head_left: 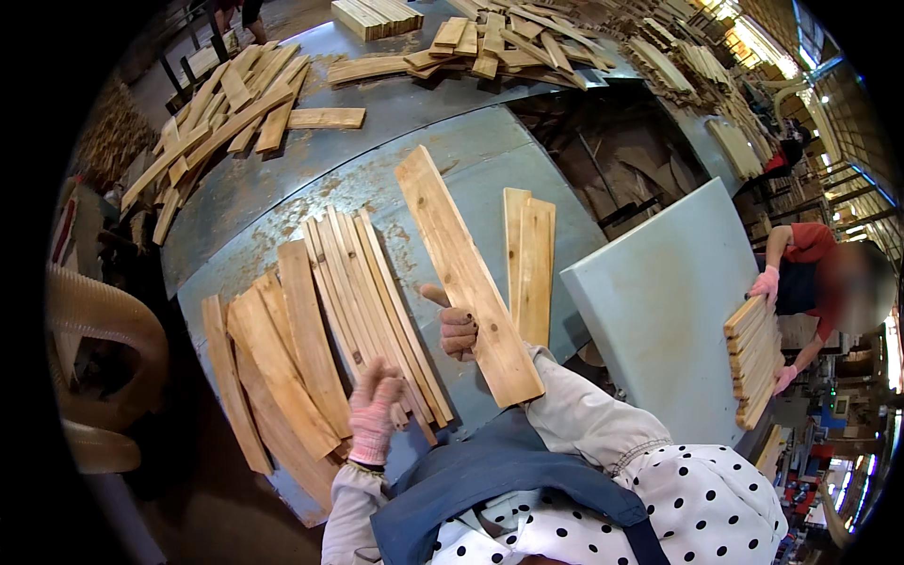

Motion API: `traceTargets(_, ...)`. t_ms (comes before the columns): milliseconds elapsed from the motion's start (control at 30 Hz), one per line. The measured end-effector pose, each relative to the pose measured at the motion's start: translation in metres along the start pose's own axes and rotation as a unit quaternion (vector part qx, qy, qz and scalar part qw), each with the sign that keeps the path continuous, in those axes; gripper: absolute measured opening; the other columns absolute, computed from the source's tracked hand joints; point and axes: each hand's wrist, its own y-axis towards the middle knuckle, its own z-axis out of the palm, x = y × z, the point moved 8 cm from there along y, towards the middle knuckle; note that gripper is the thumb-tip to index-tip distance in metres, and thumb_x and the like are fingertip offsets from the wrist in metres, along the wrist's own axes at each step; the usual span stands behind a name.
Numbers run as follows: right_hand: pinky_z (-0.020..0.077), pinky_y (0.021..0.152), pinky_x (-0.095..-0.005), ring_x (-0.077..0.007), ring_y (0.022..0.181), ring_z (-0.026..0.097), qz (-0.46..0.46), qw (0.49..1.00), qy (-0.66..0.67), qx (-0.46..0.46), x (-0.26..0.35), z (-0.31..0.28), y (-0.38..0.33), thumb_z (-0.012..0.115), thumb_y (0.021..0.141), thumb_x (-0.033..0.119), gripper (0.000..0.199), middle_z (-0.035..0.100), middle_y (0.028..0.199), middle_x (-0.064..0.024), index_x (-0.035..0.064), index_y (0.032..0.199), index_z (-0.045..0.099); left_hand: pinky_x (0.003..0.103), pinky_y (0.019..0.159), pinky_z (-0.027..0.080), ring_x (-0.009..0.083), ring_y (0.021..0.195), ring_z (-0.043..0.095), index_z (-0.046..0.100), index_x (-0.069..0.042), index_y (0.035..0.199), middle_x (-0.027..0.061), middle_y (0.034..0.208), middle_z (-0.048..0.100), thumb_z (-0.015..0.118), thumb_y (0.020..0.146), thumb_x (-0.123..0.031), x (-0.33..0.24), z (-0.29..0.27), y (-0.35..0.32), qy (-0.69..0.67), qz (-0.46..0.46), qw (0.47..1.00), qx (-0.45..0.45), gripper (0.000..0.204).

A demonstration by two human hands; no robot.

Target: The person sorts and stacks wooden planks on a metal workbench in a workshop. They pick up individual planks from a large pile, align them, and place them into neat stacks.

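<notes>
A wooden plank with a few dark knots is held up at a slant over the grey-blue table. My right hand is closed round its left edge near the lower end, the thumb sticking out to the left. My left hand, in a pink glove, has its fingers stretched out and apart, with nothing seen in it. It is at the near end of a row of narrow slats standing on edge; whether it touches them I cannot tell. Left of these lie several wider, overlapping boards.
Two boards lie right of my plank. Beyond stand a raised grey panel and a co-worker in pink gloves holding a stack of slats. Plank heaps cover the far table. A ribbed hose curves at the left.
</notes>
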Motion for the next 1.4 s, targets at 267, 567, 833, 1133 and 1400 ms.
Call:
traceTargets(267,0.0557,0.089,-0.0377,-0.0266,0.096,0.072,-0.251,0.574,-0.582,-0.518,0.098,-0.035,-0.063,0.065,0.1,0.058,0.069,0.077,0.109,-0.0135,-0.0007,0.137,0.065,0.04,0.12,0.04,0.0312,0.145,0.05,0.04,-0.004,0.162,0.0207,0.158,0.051,0.071,0.101,-0.02,0.027,-0.085,0.032,0.192,0.033,0.967,-0.166,0.07)
traceTargets(567,0.0438,0.113,-0.034,-0.0278,0.137,0.06,-0.089,0.474,-0.642,-0.596,0.099,-0.105,-0.057,0.072,0.095,0.053,0.076,0.065,0.147,-0.0176,0.0003,0.149,0.058,0.04,0.122,0.036,0.0352,0.15,0.046,0.034,-0.007,0.165,0.0199,0.163,0.046,0.071,0.099,-0.035,0.026,-0.08,0.069,0.336,-0.072,0.92,-0.187,0.08)
traceTargets(833,0.0469,0.109,-0.0327,-0.0213,0.126,0.065,-0.125,0.548,-0.581,-0.588,0.121,-0.126,-0.056,0.075,0.097,0.043,0.069,0.07,0.139,-0.0151,-0.0033,0.146,0.059,0.04,0.121,0.037,0.0358,0.148,0.047,0.031,-0.005,0.166,0.0224,0.161,0.048,0.066,0.102,-0.044,0.051,-0.093,0.11,0.338,-0.105,0.915,-0.194,0.082)
traceTargets(1133,0.0491,0.103,-0.0308,-0.0149,0.118,0.065,-0.144,0.642,-0.534,-0.532,0.135,-0.137,-0.036,0.077,0.1,0.04,0.056,0.073,0.127,-0.007,-0.0008,0.138,0.067,0.04,0.119,0.039,0.0368,0.143,0.051,0.031,-0.001,0.165,0.025,0.156,0.052,0.062,0.103,-0.053,0.057,-0.093,0.118,0.305,-0.128,0.921,-0.209,0.087)
traceTargets(1400,0.0517,0.102,-0.0315,-0.0174,0.121,0.065,-0.149,0.697,-0.472,-0.518,0.14,-0.136,-0.044,0.076,0.099,0.045,0.068,0.071,0.131,-0.0097,-0.0012,0.146,0.059,0.04,0.119,0.038,0.0359,0.143,0.051,0.029,0.001,0.164,0.0257,0.156,0.051,0.062,0.103,-0.057,0.05,-0.088,0.116,0.303,-0.086,0.925,-0.212,0.091)
